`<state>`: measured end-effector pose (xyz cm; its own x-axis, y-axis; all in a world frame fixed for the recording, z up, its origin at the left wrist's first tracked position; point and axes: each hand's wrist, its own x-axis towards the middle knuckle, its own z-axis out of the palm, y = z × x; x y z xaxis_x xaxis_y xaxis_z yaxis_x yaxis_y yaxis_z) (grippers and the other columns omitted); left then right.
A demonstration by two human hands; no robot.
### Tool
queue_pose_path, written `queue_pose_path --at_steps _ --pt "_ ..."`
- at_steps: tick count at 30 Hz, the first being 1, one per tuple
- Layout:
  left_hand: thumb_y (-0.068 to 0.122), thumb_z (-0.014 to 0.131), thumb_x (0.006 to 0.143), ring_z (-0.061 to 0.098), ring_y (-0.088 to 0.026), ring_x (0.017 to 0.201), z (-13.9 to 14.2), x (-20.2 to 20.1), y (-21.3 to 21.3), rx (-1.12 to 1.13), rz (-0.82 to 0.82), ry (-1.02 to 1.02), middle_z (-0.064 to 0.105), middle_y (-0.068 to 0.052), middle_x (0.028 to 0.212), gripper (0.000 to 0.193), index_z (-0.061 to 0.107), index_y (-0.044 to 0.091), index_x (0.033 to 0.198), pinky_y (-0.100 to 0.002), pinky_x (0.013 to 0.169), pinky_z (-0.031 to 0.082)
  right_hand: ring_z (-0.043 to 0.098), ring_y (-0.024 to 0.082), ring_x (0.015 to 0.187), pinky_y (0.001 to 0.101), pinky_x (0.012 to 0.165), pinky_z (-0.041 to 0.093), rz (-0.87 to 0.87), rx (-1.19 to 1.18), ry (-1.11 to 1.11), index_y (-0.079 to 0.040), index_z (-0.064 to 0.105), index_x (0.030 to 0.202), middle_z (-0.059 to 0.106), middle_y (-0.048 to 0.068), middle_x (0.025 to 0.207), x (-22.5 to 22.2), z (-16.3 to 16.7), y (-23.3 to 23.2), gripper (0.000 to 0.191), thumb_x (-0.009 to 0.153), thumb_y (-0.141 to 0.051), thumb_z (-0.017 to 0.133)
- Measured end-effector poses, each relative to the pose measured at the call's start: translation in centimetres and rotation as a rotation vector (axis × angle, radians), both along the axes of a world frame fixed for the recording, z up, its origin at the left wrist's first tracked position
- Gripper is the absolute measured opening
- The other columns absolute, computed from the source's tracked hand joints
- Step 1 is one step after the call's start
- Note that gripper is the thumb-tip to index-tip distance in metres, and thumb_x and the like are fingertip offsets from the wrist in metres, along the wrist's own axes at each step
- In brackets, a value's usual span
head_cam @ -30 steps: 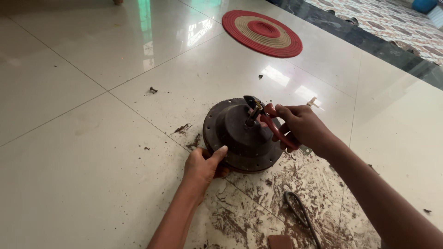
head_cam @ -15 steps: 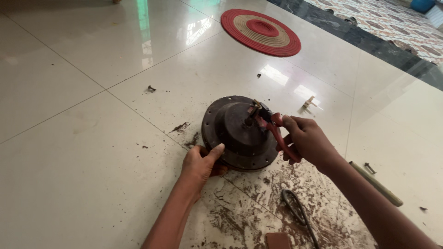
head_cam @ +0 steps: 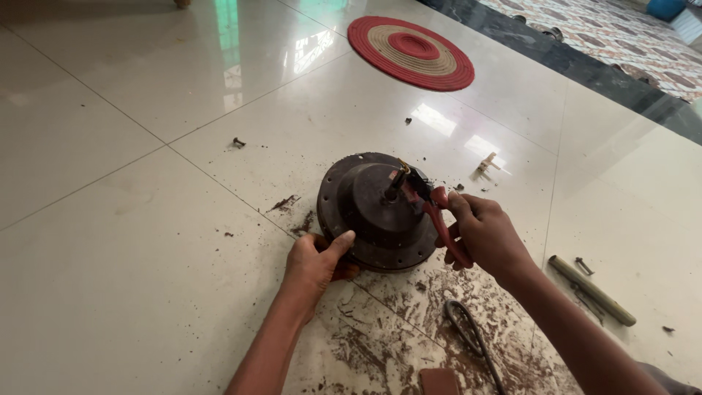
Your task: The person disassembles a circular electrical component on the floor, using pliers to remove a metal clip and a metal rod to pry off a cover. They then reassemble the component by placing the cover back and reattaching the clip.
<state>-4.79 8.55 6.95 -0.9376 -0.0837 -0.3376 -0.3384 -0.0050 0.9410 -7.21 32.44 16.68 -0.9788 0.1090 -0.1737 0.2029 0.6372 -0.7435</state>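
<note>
The tiled floor (head_cam: 131, 241) is carrying a smear of dark grit under and ahead of both hands, and a round red woven mat (head_cam: 411, 53) is lying well beyond them. Between the hands a dark, rusty round motor housing (head_cam: 376, 212) is sitting flat on the floor. The left hand (head_cam: 316, 265) is bracing its near rim, thumb pressing on the flange, fingers curled underneath. The right hand (head_cam: 484, 235) is closing firmly around red-handled pliers (head_cam: 433, 208), whose nose is biting at the central shaft (head_cam: 395, 184). Judged step: working the shaft fitting loose; the next move is calling for steady bracing and a controlled twist. A dull metal rod (head_cam: 592, 290) is lying right of the right hand, a small bolt (head_cam: 238, 142) well ahead of the left
</note>
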Motion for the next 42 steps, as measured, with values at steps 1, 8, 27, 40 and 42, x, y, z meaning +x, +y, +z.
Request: queue_pose_path --at_steps 1,8,27,40,42 --pt "0.046 0.077 0.082 0.077 -0.023 0.072 0.0 0.2 0.1 0.024 0.0 -0.001 0.076 -0.017 0.087 0.06 0.067 -0.007 0.111 -0.037 0.075 0.064 0.068 0.022 0.05 0.0367 0.048 0.059 -0.003 -0.01 0.012 -0.009 0.062 0.137 0.072 0.018 0.074 0.1 -0.2 0.3 0.052 0.106 -0.044 0.038" --pt "0.043 0.078 0.081 0.078 -0.024 0.07 0.2 0.3 -0.2 0.061 0.011 -0.013 0.076 -0.016 0.087 0.06 0.064 -0.005 0.113 -0.035 0.074 0.065 0.067 0.027 0.053 0.0372 0.048 0.061 -0.2 -0.026 0.059 -0.005 0.057 0.138 0.07 0.021 0.079 0.9 -3.8 4.1 0.052 0.106 -0.038 0.032" --pt "0.04 0.076 0.083 0.08 -0.025 0.077 0.7 -0.4 -1.0 0.262 -0.043 -0.075 0.078 -0.018 0.092 0.055 0.062 -0.005 0.113 -0.034 0.072 0.068 0.077 0.026 0.084 0.0344 0.072 0.063 0.382 0.102 0.539 0.001 0.073 0.109 0.075 0.015 0.101 4.4 -3.1 -9.9 0.027 0.083 -0.007 0.075" --pt "0.053 0.044 0.101 0.079 -0.025 0.076 1.0 -0.9 -1.2 0.25 -0.097 -0.129 0.079 -0.015 0.085 0.06 0.073 0.0 0.099 -0.036 0.072 0.069 0.076 0.024 0.074 0.0346 0.066 0.061 0.33 0.141 0.488 -0.002 0.079 0.096 0.075 0.012 0.094 3.0 -4.5 -10.0 0.013 0.084 -0.005 0.074" --pt "0.055 0.043 0.101 0.08 -0.023 0.075 1.2 -0.9 -1.2 0.204 -0.097 -0.145 0.079 -0.014 0.085 0.062 0.074 0.001 0.099 -0.035 0.072 0.069 0.076 0.023 0.075 0.0337 0.066 0.062 0.345 0.163 0.466 -0.003 0.079 0.096 0.076 0.011 0.096 2.8 -4.4 -9.8 0.014 0.084 -0.005 0.073"
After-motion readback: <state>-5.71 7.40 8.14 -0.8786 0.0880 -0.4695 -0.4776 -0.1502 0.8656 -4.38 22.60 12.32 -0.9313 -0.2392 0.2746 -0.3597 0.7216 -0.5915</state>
